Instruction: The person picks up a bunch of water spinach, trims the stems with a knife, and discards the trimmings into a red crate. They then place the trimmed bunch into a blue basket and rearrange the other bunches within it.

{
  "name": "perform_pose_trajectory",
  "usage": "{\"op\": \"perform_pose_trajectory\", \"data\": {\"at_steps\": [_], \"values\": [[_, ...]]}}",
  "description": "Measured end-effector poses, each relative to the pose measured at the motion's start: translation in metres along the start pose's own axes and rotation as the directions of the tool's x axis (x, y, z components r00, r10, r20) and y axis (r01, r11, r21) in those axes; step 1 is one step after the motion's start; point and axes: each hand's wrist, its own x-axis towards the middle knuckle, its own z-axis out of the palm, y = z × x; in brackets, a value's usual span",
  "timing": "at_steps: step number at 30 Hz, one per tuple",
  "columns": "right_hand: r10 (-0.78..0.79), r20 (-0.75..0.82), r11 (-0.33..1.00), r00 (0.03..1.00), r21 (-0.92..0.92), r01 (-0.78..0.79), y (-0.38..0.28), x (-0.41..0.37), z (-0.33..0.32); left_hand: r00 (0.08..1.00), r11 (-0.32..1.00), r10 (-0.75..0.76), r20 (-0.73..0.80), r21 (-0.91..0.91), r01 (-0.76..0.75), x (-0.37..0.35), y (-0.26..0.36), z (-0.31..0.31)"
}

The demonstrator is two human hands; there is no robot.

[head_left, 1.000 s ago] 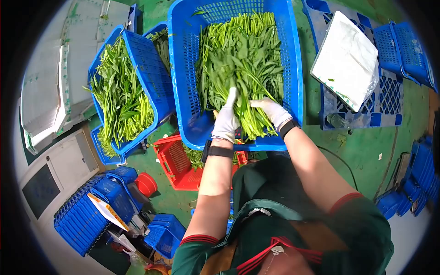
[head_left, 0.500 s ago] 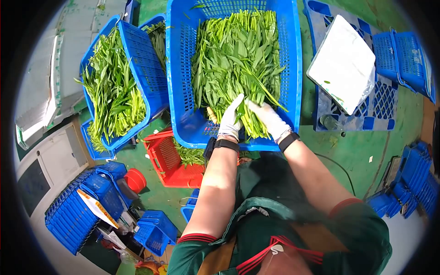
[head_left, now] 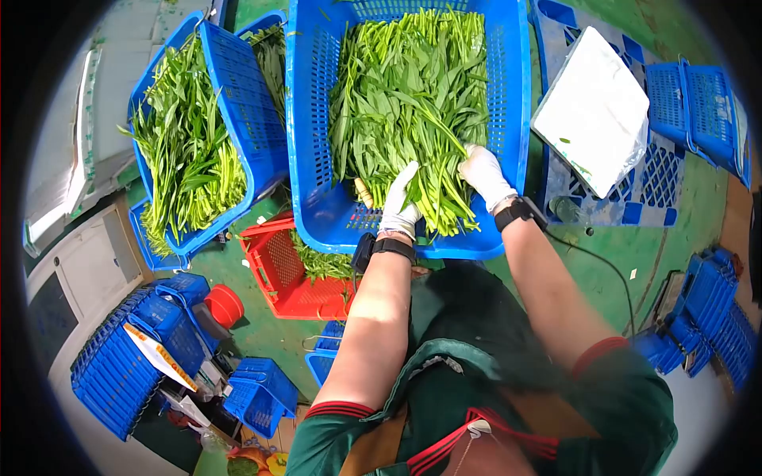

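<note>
Leafy green stalks that look like water spinach (head_left: pixel 405 103) fill most of a large blue perforated crate (head_left: pixel 508 103) in front of me. At the crate's near side, my gloved left hand (head_left: pixel 399 205) rests against the stem ends, its thumb stretched out and apart from the fingers, some of which are hidden. Higher and to the right, my gloved right hand (head_left: pixel 482 173) has its fingers closed at the edge of the greens, around a long stalk. A pale yellowish piece (head_left: pixel 363 193) lies in the crate beside my left hand.
To the left, a tilted blue crate (head_left: pixel 246 127) holds more greens. Below it sits a red crate (head_left: pixel 266 270) with loose greens. A white slab (head_left: pixel 595 111) lies on a blue pallet (head_left: pixel 663 178) at right. Stacked blue crates (head_left: pixel 119 357) stand lower left.
My right hand has moved right and slightly up, away from my left hand, and its fingers have closed on a stalk. My left hand stays nearly in place. The view shifts slightly.
</note>
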Motion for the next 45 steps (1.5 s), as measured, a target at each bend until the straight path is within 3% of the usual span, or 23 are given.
{"op": "perform_pose_trajectory", "data": {"at_steps": [3,5,7,9,10,11,13,16,19,21,22,23,29,30,31,33,34,35,37,40,43,44,45], "values": [[-0.008,-0.206,0.999,0.979,0.034,0.015,-0.039,-0.033,-0.041,1.000,1.000,-0.006,0.026,0.010,0.005,0.005,0.001,-0.008],[-0.217,-0.362,0.972,0.906,0.007,0.236,-0.046,-0.040,-0.048,0.999,0.998,-0.031,0.007,0.048,0.031,-0.001,0.002,-0.002],[-0.247,-0.305,0.958,0.920,0.068,0.280,-0.072,-0.050,-0.049,1.000,0.997,-0.001,0.019,0.071,0.000,-0.004,-0.002,0.003],[-0.364,-0.059,0.916,0.930,-0.205,0.346,-0.093,-0.064,-0.028,0.996,0.999,-0.045,0.072,0.019,0.044,0.006,-0.003,-0.011],[-0.426,0.086,0.824,0.901,-0.374,0.426,-0.089,-0.066,0.001,0.999,0.996,-0.018,-0.049,0.091,0.022,0.002,-0.001,-0.008],[-0.406,-0.016,0.785,0.914,-0.519,0.339,-0.101,-0.088,0.003,1.000,0.988,-0.018,-0.021,-0.153,0.015,0.012,-0.008,-0.020],[-0.471,-0.060,0.780,0.880,-0.493,0.384,-0.100,-0.096,-0.005,0.996,0.999,-0.047,-0.074,-0.011,0.046,0.026,-0.003,-0.042],[-0.189,-0.499,0.975,0.846,-0.196,0.103,-0.086,-0.069,-0.049,0.999,0.996,-0.040,0.006,0.081,0.040,-0.002,0.004,0.002],[0.420,-0.392,0.897,0.818,0.317,-0.308,-0.019,-0.003,-0.006,1.000,0.995,-0.004,-0.015,0.095,0.006,-0.004,0.006,0.008],[0.479,-0.067,0.857,0.875,0.251,-0.450,0.030,0.028,0.032,1.000,0.995,-0.008,0.017,0.098,0.006,-0.003,0.009,0.007],[0.111,-0.149,0.966,0.983,-0.217,-0.142,0.034,0.020,0.058,1.000,0.995,0.000,-0.013,0.101,0.001,-0.006,0.009,0.007],[-0.263,-0.046,0.750,0.964,-0.638,0.174,0.030,0.008,0.072,0.999,0.994,0.004,-0.039,0.105,0.000,-0.005,0.010,0.006],[-0.144,0.000,0.742,0.990,-0.662,0.108,0.023,-0.018,0.067,0.988,0.986,0.075,-0.133,0.159,-0.053,-0.005,0.024,0.009],[-0.109,-0.115,0.794,0.987,-0.608,0.017,0.013,-0.020,0.061,0.990,0.986,0.041,-0.133,0.168,-0.018,-0.005,0.028,0.007],[-0.126,0.024,0.613,0.992,-0.784,0.097,0.008,-0.014,0.055,0.991,0.984,0.006,-0.134,0.178,0.018,-0.006,0.031,0.007],[0.080,0.072,0.601,0.994,-0.799,0.010,0.017,0.010,0.072,0.987,0.983,0.008,-0.163,0.182,0.022,-0.011,0.032,0.012],[0.213,-0.197,0.697,0.957,-0.655,-0.291,0.085,0.051,0.161,0.989,0.978,0.025,-0.143,0.209,0.005,-0.012,0.033,0.013],[0.375,-0.676,0.816,0.634,-0.083,-0.572,0.054,0.044,0.138,0.992,0.971,0.044,-0.121,0.237,-0.014,-0.013,0.036,0.014],[0.424,-0.434,0.891,0.795,0.042,-0.453,0.024,0.020,0.083,0.989,0.973,0.094,-0.111,0.222,-0.067,-0.011,0.036,0.011],[0.429,-0.297,0.888,0.853,-0.033,-0.458,0.009,0.013,0.063,0.976,0.956,0.099,-0.192,0.290,-0.040,-0.015,0.038,0.013],[0.154,-0.327,0.985,0.932,-0.028,-0.173,0.026,0.025,0.068,0.978,0.966,0.107,-0.177,0.252,-0.060,-0.013,0.039,0.011],[-0.194,-0.252,0.949,0.948,-0.293,0.116,0.034,0.029,0.066,0.978,0.968,0.112,-0.177,0.242,-0.067,-0.016,0.039,0.015],[-0.202,-0.246,0.946,0.948,-0.300,0.123,0.040,0.030,0.067,0.977,0.971,0.096,-0.189,0.232,-0.051,-0.020,0.041,0.019]]}}
